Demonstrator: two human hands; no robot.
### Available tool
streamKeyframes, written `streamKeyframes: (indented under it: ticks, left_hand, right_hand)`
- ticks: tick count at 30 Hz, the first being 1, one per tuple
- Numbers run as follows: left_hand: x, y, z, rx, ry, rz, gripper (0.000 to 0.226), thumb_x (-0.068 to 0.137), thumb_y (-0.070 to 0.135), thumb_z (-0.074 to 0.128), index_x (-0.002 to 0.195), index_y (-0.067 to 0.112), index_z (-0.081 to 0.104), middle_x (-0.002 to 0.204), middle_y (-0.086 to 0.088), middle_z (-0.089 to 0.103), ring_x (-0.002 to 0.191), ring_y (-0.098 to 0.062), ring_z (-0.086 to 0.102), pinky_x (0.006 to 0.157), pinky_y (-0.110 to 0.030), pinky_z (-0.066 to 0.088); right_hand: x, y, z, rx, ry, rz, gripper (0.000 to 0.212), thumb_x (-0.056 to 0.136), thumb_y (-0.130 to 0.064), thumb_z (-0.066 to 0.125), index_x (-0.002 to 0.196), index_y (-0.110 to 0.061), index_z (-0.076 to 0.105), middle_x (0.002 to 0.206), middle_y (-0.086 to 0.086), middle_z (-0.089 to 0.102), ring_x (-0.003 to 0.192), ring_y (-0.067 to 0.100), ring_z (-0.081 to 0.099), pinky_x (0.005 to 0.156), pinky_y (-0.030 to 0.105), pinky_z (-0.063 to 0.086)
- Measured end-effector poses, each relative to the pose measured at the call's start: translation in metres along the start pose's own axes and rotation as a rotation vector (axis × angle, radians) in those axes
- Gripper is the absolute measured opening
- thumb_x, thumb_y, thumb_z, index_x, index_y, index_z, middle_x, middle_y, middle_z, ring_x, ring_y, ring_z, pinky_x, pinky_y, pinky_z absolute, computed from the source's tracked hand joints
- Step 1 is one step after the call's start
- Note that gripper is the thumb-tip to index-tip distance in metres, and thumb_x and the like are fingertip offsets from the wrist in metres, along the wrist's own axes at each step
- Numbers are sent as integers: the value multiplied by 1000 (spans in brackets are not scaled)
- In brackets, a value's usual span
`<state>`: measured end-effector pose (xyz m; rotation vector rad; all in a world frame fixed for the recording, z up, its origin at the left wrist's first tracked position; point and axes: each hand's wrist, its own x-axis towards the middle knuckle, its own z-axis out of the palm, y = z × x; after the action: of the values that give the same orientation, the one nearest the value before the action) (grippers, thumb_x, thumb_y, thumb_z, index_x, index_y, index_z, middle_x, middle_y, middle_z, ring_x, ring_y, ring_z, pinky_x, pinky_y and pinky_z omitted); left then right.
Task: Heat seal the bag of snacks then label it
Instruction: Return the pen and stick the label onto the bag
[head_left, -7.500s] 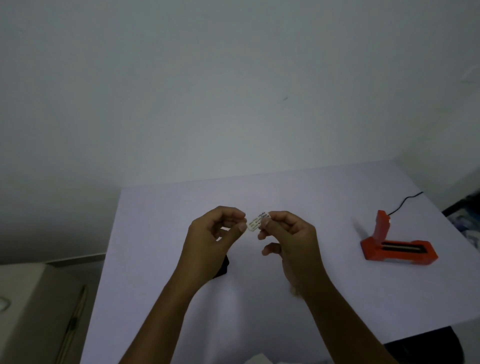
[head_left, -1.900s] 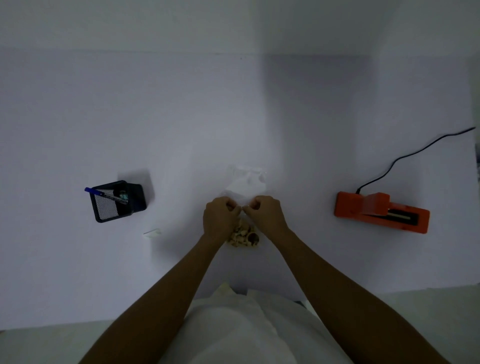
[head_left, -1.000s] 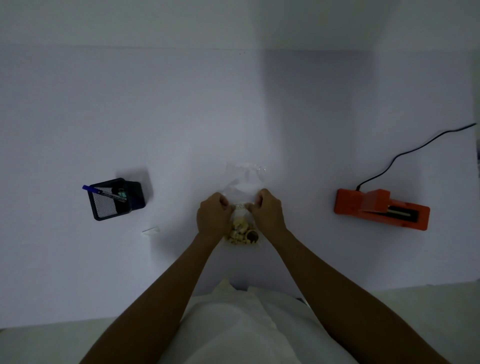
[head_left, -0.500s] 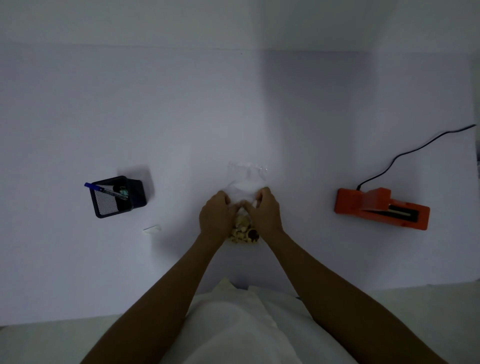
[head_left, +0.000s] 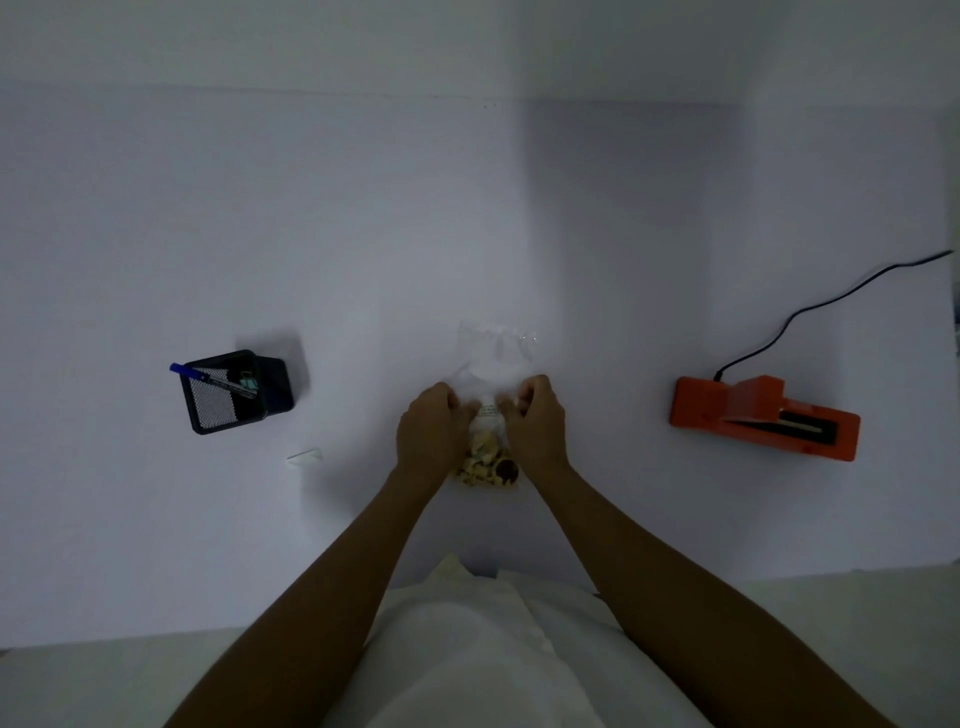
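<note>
A clear plastic bag of snacks (head_left: 491, 358) lies flat on the white table (head_left: 363, 234), its pale and brown snack pieces (head_left: 488, 465) bunched at the near end. A small white label (head_left: 487, 411) sits on the bag's middle. My left hand (head_left: 428, 434) and my right hand (head_left: 535, 423) rest on the bag on either side of the label, fingers curled and pressing down. The fingertips are partly hidden under the knuckles.
An orange heat sealer (head_left: 763, 426) with a black cord (head_left: 831, 296) lies to the right. A black mesh pen holder (head_left: 236, 389) with a blue pen and a clip stands to the left. A small white paper scrap (head_left: 305, 456) lies near it.
Earlier both hands held the label up in the air. Since then they came down onto the bag, and in the last second they slid apart along the label.
</note>
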<state>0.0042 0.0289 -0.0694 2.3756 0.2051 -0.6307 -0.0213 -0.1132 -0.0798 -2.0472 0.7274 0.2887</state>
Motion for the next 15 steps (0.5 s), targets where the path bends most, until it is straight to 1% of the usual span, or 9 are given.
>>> streamKeyframes:
  ticks: [2,4,5,8,10,11,13,15]
  left_hand:
    - [-1,7,1,19,15,-25,33,85,45,65,79,16,51,71,4,53,61,-13,48,47,-19,27]
    - [0,11,3,9,15,-34,29,85,39,66,79,17,49,73,4,51,63,-13,47,47,-20,25]
    - [1,12,3,3,10,-28,27,85,35,67,78,17,48,73,4,51,64,-13,48,49,-22,27]
    - [4,10,0,3,-19,-9,26,85,24,69,74,16,47,71,2,52,64,-15,49,56,-26,33]
    - [4,7,-2,10,-47,9,24,85,19,69,74,13,48,71,-1,54,65,-17,51,55,-26,33]
    - [3,6,-3,14,-59,24,20,85,16,68,76,12,50,73,-2,55,66,-19,53,54,-26,33]
    - [-1,1,-5,18,-67,78,11,85,11,65,82,10,54,80,-6,58,71,-22,56,58,-26,36]
    - [-6,-5,-8,22,-38,107,9,88,13,63,89,7,56,87,-8,59,74,-21,54,62,-27,38]
  right_hand:
    - [-1,-1,4,-36,-23,-4,28,84,-18,72,87,-15,44,81,-2,47,66,5,42,56,14,35]
    - [-2,-2,7,-47,-24,-15,30,81,-12,73,88,-16,44,86,-1,47,69,1,40,59,11,36]
    - [-2,-2,6,-51,-24,-20,30,81,-9,72,88,-16,43,87,0,47,69,2,40,61,10,36]
    - [-2,1,1,-63,-33,-24,30,80,-4,71,85,-16,44,84,1,47,69,10,41,58,12,34]
    - [-1,5,-4,-62,-50,-34,31,79,-3,73,85,-16,46,81,1,49,68,11,43,58,11,35]
    - [-1,6,-6,-62,-57,-40,30,78,-3,74,85,-15,47,80,2,50,67,11,44,59,11,36]
    - [-2,8,-10,-40,-52,-44,28,78,-2,74,86,-12,49,80,6,52,68,13,46,61,16,40]
    - [-6,9,-14,15,-21,-19,23,81,-4,72,87,-11,51,81,7,55,69,14,49,62,17,42]
